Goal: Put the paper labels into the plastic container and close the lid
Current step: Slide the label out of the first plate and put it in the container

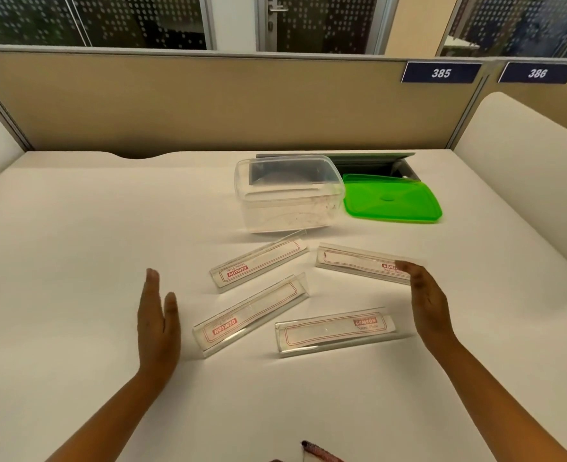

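Note:
Several clear name-plate holders with white and red paper labels lie on the white desk: one upper left, one upper right, one lower left, one lower right. A clear plastic container stands open behind them, and its green lid lies flat to its right. My left hand hovers open, edge-on, left of the labels. Held open on their right side, my right hand has its fingertips at the end of the upper right label. Neither hand holds anything.
A dark cable tray with a raised flap is set into the desk behind the container. Beige partition walls bound the desk at the back, white side panels at the sides. A small dark object shows at the bottom edge.

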The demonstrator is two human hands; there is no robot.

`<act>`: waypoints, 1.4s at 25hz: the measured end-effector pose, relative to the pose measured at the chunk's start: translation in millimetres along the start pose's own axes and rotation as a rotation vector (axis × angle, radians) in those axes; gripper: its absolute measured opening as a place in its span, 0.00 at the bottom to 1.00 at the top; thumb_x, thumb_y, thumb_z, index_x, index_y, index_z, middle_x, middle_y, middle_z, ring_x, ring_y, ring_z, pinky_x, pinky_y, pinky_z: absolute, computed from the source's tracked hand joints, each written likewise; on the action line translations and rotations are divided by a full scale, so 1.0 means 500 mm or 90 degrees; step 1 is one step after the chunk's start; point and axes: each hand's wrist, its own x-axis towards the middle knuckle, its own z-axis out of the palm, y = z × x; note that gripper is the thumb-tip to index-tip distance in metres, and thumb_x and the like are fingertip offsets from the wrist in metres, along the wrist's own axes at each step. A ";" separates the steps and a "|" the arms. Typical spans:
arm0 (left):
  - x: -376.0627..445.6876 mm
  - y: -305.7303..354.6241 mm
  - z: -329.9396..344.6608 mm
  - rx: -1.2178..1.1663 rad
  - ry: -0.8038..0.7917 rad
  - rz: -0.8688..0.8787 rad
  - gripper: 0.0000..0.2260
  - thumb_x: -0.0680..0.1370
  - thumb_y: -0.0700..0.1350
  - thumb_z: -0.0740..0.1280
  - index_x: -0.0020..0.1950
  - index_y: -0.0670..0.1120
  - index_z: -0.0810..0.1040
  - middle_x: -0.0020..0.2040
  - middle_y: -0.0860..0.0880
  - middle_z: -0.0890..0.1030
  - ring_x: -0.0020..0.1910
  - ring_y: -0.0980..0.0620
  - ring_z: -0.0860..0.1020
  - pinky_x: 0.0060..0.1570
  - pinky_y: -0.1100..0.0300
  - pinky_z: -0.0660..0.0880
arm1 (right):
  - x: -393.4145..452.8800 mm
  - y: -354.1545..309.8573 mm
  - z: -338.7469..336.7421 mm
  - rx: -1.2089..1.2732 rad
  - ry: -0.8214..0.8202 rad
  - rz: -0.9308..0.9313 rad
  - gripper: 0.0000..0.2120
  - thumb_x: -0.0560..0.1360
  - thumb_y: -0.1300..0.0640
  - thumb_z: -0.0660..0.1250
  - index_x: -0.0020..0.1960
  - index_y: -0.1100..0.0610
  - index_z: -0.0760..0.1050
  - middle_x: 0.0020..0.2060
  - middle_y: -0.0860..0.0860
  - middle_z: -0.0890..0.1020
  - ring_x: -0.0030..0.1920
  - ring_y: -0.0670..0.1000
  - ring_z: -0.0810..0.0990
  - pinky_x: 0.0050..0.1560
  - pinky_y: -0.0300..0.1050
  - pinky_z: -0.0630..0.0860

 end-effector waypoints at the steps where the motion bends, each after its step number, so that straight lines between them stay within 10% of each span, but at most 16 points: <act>1: -0.007 0.016 0.004 0.012 -0.011 0.046 0.27 0.79 0.58 0.47 0.76 0.48 0.52 0.77 0.51 0.55 0.75 0.54 0.55 0.73 0.55 0.52 | -0.012 0.007 -0.001 0.035 -0.011 0.027 0.19 0.80 0.48 0.50 0.61 0.53 0.74 0.61 0.53 0.76 0.64 0.55 0.73 0.54 0.22 0.66; 4: -0.030 0.059 0.019 0.101 -0.055 0.189 0.33 0.77 0.64 0.45 0.75 0.46 0.56 0.75 0.51 0.58 0.73 0.57 0.57 0.70 0.56 0.57 | -0.040 0.031 0.003 0.038 -0.059 0.023 0.33 0.74 0.33 0.48 0.61 0.56 0.74 0.61 0.48 0.75 0.64 0.49 0.70 0.59 0.31 0.63; 9: -0.084 0.091 0.057 0.158 -0.190 0.393 0.25 0.76 0.60 0.55 0.64 0.45 0.73 0.55 0.43 0.80 0.54 0.52 0.73 0.51 0.57 0.76 | -0.058 0.057 0.035 -0.053 -0.062 0.013 0.20 0.76 0.48 0.51 0.56 0.55 0.78 0.54 0.48 0.79 0.58 0.52 0.77 0.51 0.35 0.70; 15: -0.118 0.101 0.100 0.100 -0.341 0.150 0.17 0.74 0.51 0.68 0.63 0.57 0.71 0.46 0.65 0.74 0.39 0.62 0.75 0.40 0.77 0.69 | -0.054 0.060 0.046 -0.071 -0.018 0.036 0.21 0.76 0.48 0.50 0.53 0.54 0.78 0.50 0.49 0.80 0.53 0.52 0.77 0.53 0.43 0.72; 21: -0.117 0.101 0.128 0.105 -0.348 0.044 0.05 0.75 0.51 0.66 0.48 0.53 0.80 0.44 0.57 0.80 0.40 0.60 0.75 0.38 0.74 0.68 | -0.052 0.050 0.045 -0.238 0.056 -0.014 0.20 0.76 0.50 0.51 0.51 0.59 0.78 0.47 0.56 0.82 0.48 0.58 0.78 0.52 0.56 0.75; 30: -0.115 0.108 0.143 0.140 -0.339 0.024 0.08 0.76 0.52 0.65 0.47 0.51 0.81 0.41 0.57 0.77 0.38 0.60 0.74 0.35 0.74 0.67 | -0.055 0.064 0.023 -0.189 0.020 0.069 0.14 0.81 0.54 0.55 0.43 0.58 0.75 0.35 0.44 0.78 0.40 0.51 0.79 0.33 0.35 0.70; 35: -0.116 0.112 0.140 0.117 -0.330 0.053 0.08 0.77 0.51 0.64 0.45 0.49 0.80 0.40 0.56 0.77 0.40 0.57 0.74 0.36 0.73 0.66 | -0.054 0.053 0.020 -0.158 -0.005 0.056 0.22 0.78 0.44 0.52 0.38 0.59 0.73 0.32 0.48 0.81 0.38 0.51 0.80 0.32 0.41 0.71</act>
